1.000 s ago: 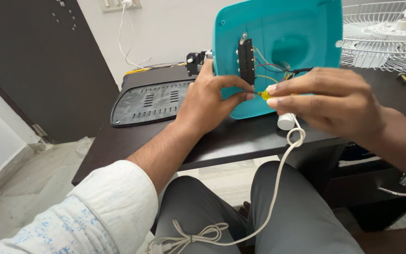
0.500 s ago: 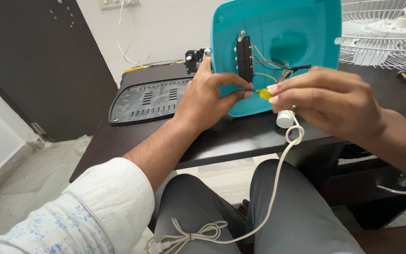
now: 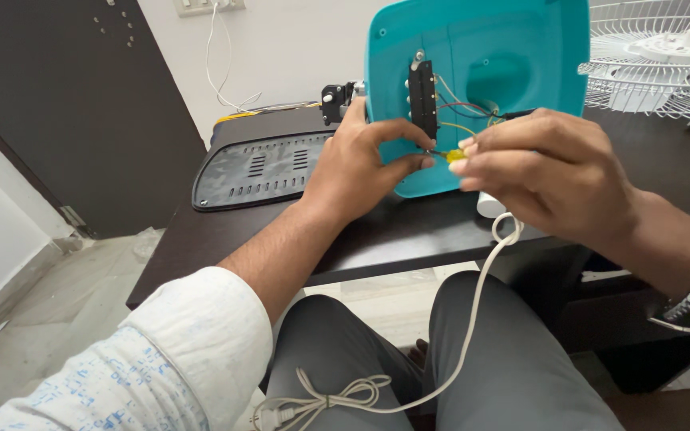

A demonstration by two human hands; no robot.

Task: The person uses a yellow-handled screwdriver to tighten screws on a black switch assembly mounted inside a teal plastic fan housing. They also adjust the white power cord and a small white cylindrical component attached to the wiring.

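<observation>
Yellow connector (image 3: pixel 455 155) sits at frame centre, before the upright teal base (image 3: pixel 513 64), pinched in the right hand's (image 3: pixel 549 179) closed fingertips. Left hand (image 3: pixel 361 164) curls, thumb and forefinger nearly meeting at the black switch block (image 3: pixel 422 100). What it grips is hidden; the connector is mostly covered.

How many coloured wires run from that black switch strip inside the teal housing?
3 show: a red wire uppermost, a green wire just under it, and a yellow wire lowest, running toward the right hand. The hands may hide more.
</observation>
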